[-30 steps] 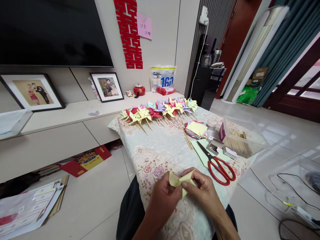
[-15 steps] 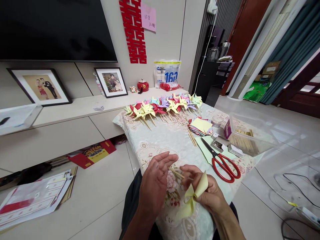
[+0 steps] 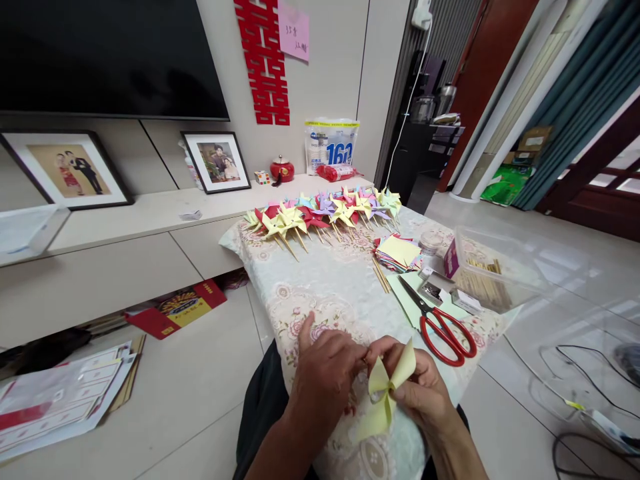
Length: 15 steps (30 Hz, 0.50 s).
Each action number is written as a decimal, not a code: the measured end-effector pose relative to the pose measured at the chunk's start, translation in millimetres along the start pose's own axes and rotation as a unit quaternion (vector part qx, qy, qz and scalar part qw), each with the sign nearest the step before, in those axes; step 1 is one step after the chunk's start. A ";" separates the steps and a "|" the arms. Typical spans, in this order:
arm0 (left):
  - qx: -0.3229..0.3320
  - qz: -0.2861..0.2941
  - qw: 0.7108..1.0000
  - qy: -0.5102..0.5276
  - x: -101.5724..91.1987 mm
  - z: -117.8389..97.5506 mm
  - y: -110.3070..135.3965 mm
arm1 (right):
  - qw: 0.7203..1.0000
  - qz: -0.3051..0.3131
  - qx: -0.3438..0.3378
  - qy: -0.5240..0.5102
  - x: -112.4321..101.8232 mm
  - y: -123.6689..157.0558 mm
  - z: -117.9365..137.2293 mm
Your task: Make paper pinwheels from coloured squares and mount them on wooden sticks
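My right hand (image 3: 420, 380) is closed around a pale yellow paper pinwheel (image 3: 383, 413), its thumb close to the folded centre. With its back turned up, my left hand (image 3: 325, 373) meets the right fingertips, one finger sticking out to the left. Its other fingers are bent over the place where a thin wooden stick showed a moment ago; that stick is now hidden between the hands. To the right lie red-handled scissors (image 3: 440, 327) on pale green paper (image 3: 403, 300). Loose wooden sticks (image 3: 381, 275) lie beyond my hands.
Finished pinwheels (image 3: 320, 213) on sticks line the table's far end. A stack of coloured paper squares (image 3: 399, 252), an open small box of metal bits (image 3: 433, 292), a small white box (image 3: 466, 301) and a clear tub (image 3: 500, 273) of sticks stand at the right.
My left hand has turned from palm-facing and open to back-up, and moved right against the right fingers, covering the stick. The right hand and pinwheel stay nearly in place. The view shifted slightly.
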<state>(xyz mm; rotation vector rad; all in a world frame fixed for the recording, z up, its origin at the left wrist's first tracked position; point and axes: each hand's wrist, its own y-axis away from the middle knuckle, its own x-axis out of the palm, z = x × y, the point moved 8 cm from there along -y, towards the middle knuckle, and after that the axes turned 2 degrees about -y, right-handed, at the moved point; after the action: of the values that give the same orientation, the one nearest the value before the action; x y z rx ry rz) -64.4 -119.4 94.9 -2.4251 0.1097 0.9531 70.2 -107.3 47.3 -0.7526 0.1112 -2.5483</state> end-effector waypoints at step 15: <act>-0.382 -0.063 0.772 0.504 33.4 26.4 13.5 | 0.976 -0.002 -0.108 0.189 2.1 12.0 33.5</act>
<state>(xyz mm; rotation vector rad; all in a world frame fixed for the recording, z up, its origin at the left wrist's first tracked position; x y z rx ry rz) -59.0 -113.9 50.9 -3.3595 -0.0923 -0.6230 91.5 -117.0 74.2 -0.3327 0.5180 -2.6823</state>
